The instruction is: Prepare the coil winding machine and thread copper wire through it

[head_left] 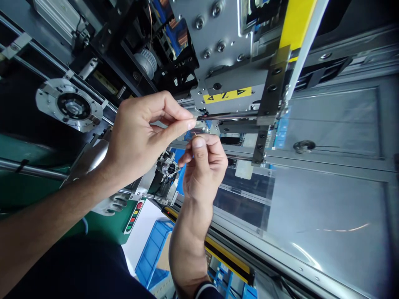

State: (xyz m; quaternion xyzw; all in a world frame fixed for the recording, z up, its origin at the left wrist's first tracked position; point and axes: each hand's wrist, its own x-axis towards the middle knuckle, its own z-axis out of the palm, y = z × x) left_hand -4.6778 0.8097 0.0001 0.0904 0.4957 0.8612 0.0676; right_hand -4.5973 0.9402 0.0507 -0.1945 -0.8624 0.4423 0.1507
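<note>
My left hand [140,133] is closed in a pinch, thumb against forefinger, right at the tip of a slim dark metal rod [229,116] on the machine. Whatever lies between those fingertips is too small to make out. Just below, my right hand [204,164] pinches a very thin wire [195,133]; a short end of it pokes up above the thumb. The rod runs right into a dark clamp block [270,89]. Above it, a grey machine plate [218,54] carries a yellow label marked Z [227,95].
Round metal chucks [74,105] [170,167] sit along rails at left and below. A button panel [133,216] with coloured buttons lies on the green surface, near a grey glove [112,203]. Blue crates [151,249] stand below. Grey panelled doors [330,224] fill the right.
</note>
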